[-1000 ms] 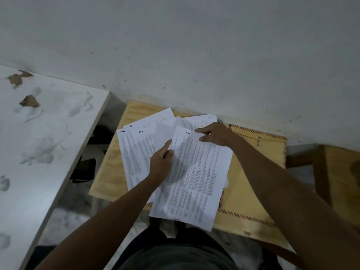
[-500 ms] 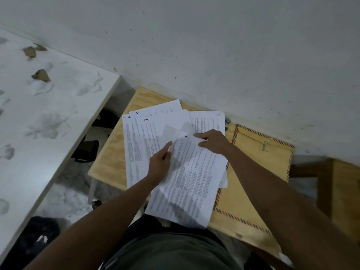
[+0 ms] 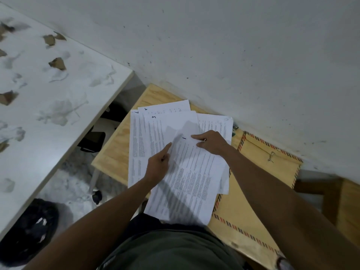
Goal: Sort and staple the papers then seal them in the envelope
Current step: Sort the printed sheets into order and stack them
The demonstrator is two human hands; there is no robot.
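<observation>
A white-topped bench (image 3: 48, 90) with torn brown patches fills the left of the frame, a dark bag (image 3: 25, 230) lying on the floor below it. Beside it stands a low light-wood bench (image 3: 115, 151) set against a pale grey wall (image 3: 233, 45). On that wood lies a fanned spread of white printed paper sheets (image 3: 148, 137), corners hand-numbered, one marked 3. The left hand (image 3: 157, 166) rests on this spread at the left edge of the top sheet marked 1 (image 3: 189, 184), its forefinger straight and pointing forward; whether the thumb pinches the sheet cannot be told. That sheet lies tilted over the others, its near end hanging past the bench edge above the person's dark green lap. The right hand (image 3: 211, 142) presses down on the sheet's top corner, fingers lightly bent. Under the right forearm lies a brown manila envelope with a red-and-blue striped border (image 3: 259, 162), its metal clasp showing, partly beneath the papers.
</observation>
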